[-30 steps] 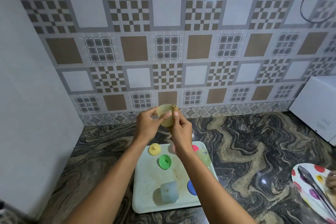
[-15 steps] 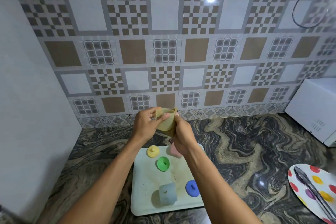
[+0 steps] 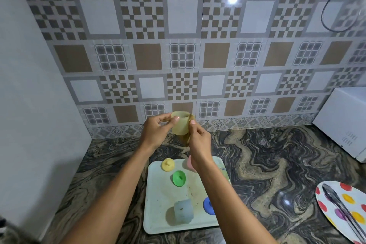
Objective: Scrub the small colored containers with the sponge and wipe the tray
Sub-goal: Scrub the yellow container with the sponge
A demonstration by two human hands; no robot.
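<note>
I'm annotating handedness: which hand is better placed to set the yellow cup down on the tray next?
Probably left: the left hand grips the translucent yellow plastic cup, while the right hand pinches the brownish sponge against it.

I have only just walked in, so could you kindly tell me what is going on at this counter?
A person's left hand holds a small yellow container above the counter, while the right hand grips a brownish sponge against its side. On the tray below lie a yellow lid, a green lid, a blue lid and a pale blue container on its side; a pink container is partly hidden behind the right wrist. The tray shows smears.
</note>
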